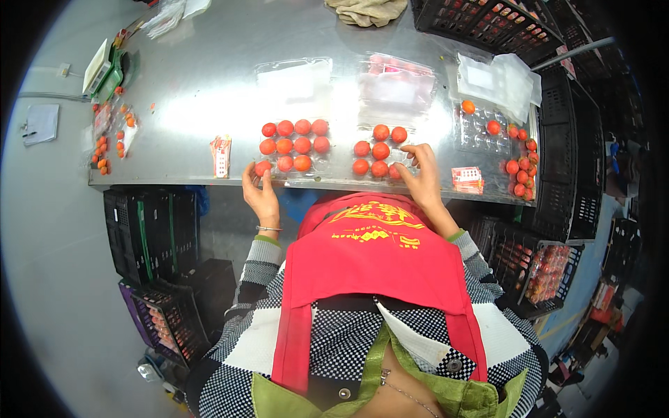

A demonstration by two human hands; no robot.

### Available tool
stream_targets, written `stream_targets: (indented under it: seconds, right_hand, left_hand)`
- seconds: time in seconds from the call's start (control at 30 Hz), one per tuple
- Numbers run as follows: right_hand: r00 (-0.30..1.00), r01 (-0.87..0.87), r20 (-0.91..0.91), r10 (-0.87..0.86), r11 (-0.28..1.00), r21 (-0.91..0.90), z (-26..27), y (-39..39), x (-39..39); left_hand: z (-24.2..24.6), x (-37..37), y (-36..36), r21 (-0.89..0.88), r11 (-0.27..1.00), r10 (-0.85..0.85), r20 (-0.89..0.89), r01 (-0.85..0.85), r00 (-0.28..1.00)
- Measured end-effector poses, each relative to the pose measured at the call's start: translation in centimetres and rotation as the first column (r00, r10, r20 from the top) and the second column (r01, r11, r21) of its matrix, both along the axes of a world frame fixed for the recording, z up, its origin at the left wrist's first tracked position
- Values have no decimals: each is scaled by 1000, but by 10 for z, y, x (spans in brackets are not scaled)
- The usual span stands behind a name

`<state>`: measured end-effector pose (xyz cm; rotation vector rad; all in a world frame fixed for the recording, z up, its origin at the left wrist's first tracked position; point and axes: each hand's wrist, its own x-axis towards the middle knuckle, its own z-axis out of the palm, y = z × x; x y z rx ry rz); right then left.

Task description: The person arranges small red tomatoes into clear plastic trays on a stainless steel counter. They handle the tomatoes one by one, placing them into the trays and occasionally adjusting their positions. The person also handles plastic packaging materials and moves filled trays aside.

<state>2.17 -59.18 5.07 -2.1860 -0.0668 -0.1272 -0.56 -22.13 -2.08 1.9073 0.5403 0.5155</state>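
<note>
My left hand (261,196) has its thumb and fingers around a round red fruit (263,167) at the near left corner of a clear plastic clamshell tray (323,166). Several similar fruits (285,146) sit in rows in that tray. My right hand (424,177) is at the right side of a second clear tray (405,150), fingers apart. Its thumb tip appears to touch the near right fruit (394,171). Other red fruits (380,151) fill part of this tray. Both lids lie back with white sheets (292,86) over them.
Printed cards (222,157) lie left on the metal table (177,68), more cards (466,179) right. A third tray (478,130) and loose fruits (522,170) are at the right end. Black crates (556,157) border that end. A cloth (368,10) and a green-and-white scale (107,70) sit farther off.
</note>
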Motion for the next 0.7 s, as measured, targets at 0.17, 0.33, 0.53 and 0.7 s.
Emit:
stream_targets:
  seconds: [0.17,0.33,0.53,0.7]
  right_hand:
    - [999,46,-25,-48,998,-53,-23,-15,9]
    - [998,63,28,-59,976,-208,-36,-27,34]
    - [976,-161,32,214,819,-550,-44,-20,70]
    - [969,-203,19,246,841,-501,-44,-28,78]
  left_hand:
    - [-33,5,14,334,935,-93,-106,124,990]
    - [-25,17,24,494,844,-178,-111,210,978]
    - [19,42,0,317,931,-181,-33,182,983]
    - [58,72,-65,120,901,-427,92,416,899]
